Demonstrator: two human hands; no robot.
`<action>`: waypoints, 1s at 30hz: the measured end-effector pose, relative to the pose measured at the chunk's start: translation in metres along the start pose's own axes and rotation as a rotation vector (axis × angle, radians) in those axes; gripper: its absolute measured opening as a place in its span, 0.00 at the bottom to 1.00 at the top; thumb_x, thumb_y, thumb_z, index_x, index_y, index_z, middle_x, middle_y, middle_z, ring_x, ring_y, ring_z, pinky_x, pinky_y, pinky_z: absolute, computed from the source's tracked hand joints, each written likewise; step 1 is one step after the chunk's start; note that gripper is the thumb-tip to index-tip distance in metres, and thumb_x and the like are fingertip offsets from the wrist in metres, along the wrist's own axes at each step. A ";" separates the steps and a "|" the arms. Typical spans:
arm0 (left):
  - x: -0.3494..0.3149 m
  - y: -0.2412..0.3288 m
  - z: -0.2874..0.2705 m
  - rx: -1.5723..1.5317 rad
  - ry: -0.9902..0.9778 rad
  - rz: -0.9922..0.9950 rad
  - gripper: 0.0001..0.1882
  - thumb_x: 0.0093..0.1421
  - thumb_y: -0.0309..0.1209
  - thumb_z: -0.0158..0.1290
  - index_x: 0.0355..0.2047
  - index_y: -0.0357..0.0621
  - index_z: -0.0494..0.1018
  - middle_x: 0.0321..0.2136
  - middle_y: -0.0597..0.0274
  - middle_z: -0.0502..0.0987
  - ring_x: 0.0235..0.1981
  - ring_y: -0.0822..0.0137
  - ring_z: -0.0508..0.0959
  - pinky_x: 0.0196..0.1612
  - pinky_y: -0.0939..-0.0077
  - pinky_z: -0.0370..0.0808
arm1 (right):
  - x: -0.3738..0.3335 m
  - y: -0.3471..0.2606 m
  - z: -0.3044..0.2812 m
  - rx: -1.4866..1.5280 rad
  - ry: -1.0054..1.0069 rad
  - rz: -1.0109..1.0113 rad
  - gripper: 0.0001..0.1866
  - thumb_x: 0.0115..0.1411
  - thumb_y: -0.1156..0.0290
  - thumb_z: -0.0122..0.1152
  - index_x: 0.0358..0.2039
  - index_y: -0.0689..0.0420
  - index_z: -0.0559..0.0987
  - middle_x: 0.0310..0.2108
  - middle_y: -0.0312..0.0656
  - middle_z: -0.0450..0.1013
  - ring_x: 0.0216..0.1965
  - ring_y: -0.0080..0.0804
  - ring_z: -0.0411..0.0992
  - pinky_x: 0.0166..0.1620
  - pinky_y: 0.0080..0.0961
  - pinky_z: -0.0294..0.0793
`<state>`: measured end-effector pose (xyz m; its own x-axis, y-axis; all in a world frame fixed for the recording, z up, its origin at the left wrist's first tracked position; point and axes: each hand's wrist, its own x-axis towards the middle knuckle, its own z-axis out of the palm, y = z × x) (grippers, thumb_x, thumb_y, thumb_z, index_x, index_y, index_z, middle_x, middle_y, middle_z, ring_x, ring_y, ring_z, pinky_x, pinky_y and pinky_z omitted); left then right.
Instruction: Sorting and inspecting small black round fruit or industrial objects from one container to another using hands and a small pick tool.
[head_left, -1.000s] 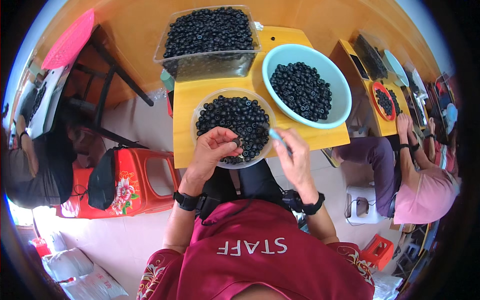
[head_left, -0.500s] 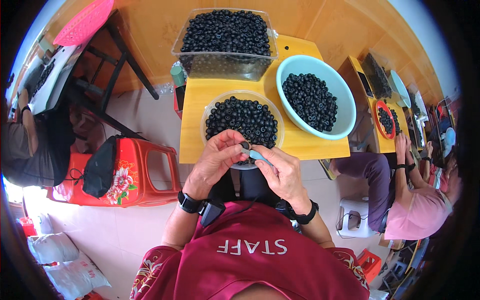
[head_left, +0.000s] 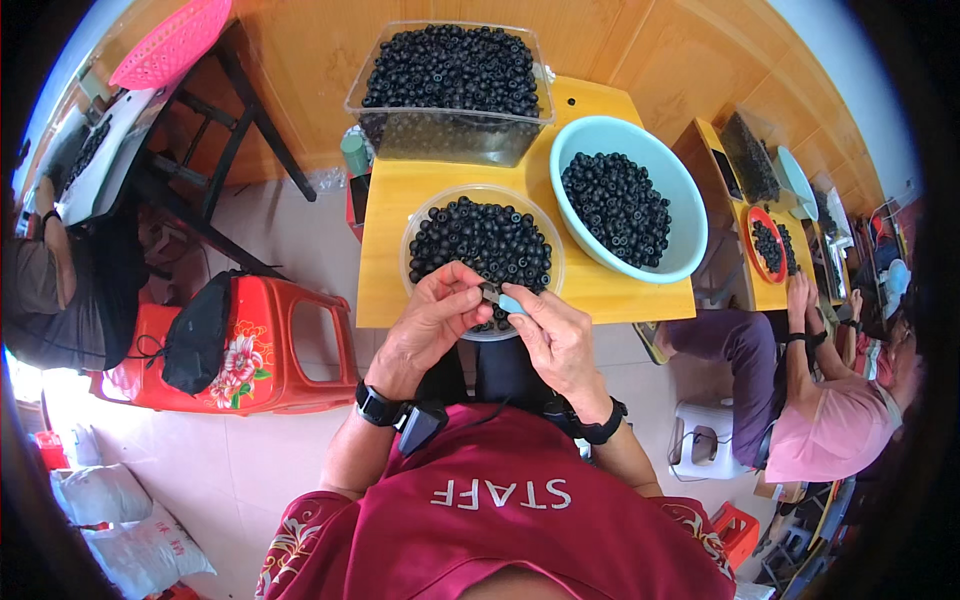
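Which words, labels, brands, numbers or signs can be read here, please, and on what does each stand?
Maroon garment: large pale capitals across it, upside down in view; legible, but I won't copy the wording.
White sack: red characters, also left uncopied.
Round clear tub, light-blue basin and rectangular clear bin: no lettering I can make out.
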<state>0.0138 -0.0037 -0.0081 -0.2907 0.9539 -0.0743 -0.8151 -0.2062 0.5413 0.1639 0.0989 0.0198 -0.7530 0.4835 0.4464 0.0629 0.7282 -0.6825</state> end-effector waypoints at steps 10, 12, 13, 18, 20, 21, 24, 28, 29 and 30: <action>-0.002 0.006 0.002 -0.043 -0.113 0.001 0.07 0.55 0.22 0.55 0.35 0.40 0.69 0.31 0.58 0.76 0.28 0.70 0.76 0.34 0.80 0.75 | 0.008 0.031 0.002 -0.006 0.060 0.108 0.11 0.57 0.68 0.56 0.39 0.59 0.78 0.30 0.49 0.76 0.29 0.48 0.74 0.31 0.32 0.72; -0.002 0.003 0.000 -0.066 -0.083 -0.015 0.07 0.56 0.22 0.54 0.35 0.40 0.69 0.31 0.58 0.76 0.29 0.70 0.76 0.35 0.80 0.76 | 0.009 0.024 0.005 0.075 0.045 0.131 0.12 0.56 0.70 0.58 0.39 0.61 0.78 0.29 0.46 0.77 0.27 0.37 0.75 0.31 0.26 0.72; -0.001 0.003 0.000 -0.049 -0.045 -0.012 0.07 0.56 0.22 0.53 0.35 0.40 0.70 0.31 0.59 0.76 0.30 0.70 0.77 0.36 0.80 0.76 | 0.009 0.024 0.007 0.227 0.039 0.171 0.12 0.55 0.71 0.59 0.39 0.61 0.77 0.27 0.43 0.76 0.25 0.29 0.72 0.30 0.22 0.70; 0.001 -0.002 0.000 -0.017 0.047 -0.027 0.07 0.56 0.21 0.53 0.36 0.41 0.70 0.31 0.63 0.75 0.31 0.71 0.77 0.38 0.81 0.77 | 0.016 -0.003 0.002 0.616 -0.073 0.377 0.15 0.51 0.75 0.65 0.40 0.61 0.77 0.22 0.27 0.69 0.22 0.11 0.60 0.24 0.11 0.60; 0.002 -0.003 0.001 0.035 0.044 -0.022 0.08 0.56 0.20 0.54 0.36 0.41 0.70 0.31 0.65 0.74 0.31 0.72 0.77 0.37 0.81 0.77 | 0.016 -0.003 0.009 0.669 -0.067 0.358 0.13 0.51 0.75 0.66 0.39 0.60 0.77 0.22 0.27 0.69 0.22 0.10 0.60 0.25 0.10 0.60; 0.002 -0.004 0.000 0.036 0.041 -0.025 0.08 0.56 0.20 0.54 0.36 0.41 0.70 0.31 0.65 0.74 0.31 0.72 0.77 0.37 0.81 0.77 | 0.016 -0.004 0.011 0.739 -0.050 0.407 0.12 0.51 0.76 0.65 0.37 0.60 0.77 0.23 0.28 0.70 0.22 0.10 0.61 0.25 0.10 0.60; 0.002 -0.004 -0.001 0.084 0.017 -0.024 0.08 0.55 0.20 0.54 0.36 0.40 0.70 0.31 0.66 0.74 0.31 0.73 0.77 0.37 0.81 0.77 | 0.018 -0.007 0.012 0.871 -0.044 0.483 0.08 0.51 0.76 0.65 0.33 0.60 0.77 0.24 0.31 0.73 0.22 0.12 0.65 0.26 0.11 0.63; 0.000 0.000 -0.006 0.096 -0.031 -0.099 0.08 0.54 0.20 0.55 0.34 0.41 0.70 0.30 0.66 0.74 0.32 0.72 0.77 0.37 0.80 0.77 | 0.020 -0.010 0.001 0.977 -0.151 0.570 0.06 0.53 0.77 0.62 0.31 0.61 0.75 0.25 0.36 0.75 0.25 0.17 0.72 0.30 0.13 0.70; 0.000 0.000 -0.006 0.099 -0.047 -0.121 0.08 0.54 0.20 0.55 0.34 0.41 0.69 0.30 0.66 0.74 0.32 0.72 0.77 0.37 0.80 0.77 | 0.019 -0.007 0.000 0.970 -0.135 0.570 0.06 0.53 0.77 0.62 0.31 0.61 0.75 0.25 0.36 0.75 0.25 0.17 0.72 0.30 0.13 0.70; 0.000 0.000 -0.007 0.099 -0.061 -0.132 0.08 0.54 0.20 0.55 0.34 0.41 0.69 0.30 0.66 0.74 0.32 0.72 0.77 0.37 0.80 0.77 | 0.018 -0.003 0.001 0.910 -0.178 0.599 0.05 0.53 0.78 0.61 0.31 0.62 0.75 0.25 0.37 0.75 0.27 0.18 0.73 0.32 0.14 0.71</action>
<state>0.0103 -0.0056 -0.0143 -0.1514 0.9833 -0.1012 -0.7898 -0.0588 0.6106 0.1497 0.1049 0.0296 -0.8500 0.5082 -0.1388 -0.0015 -0.2658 -0.9640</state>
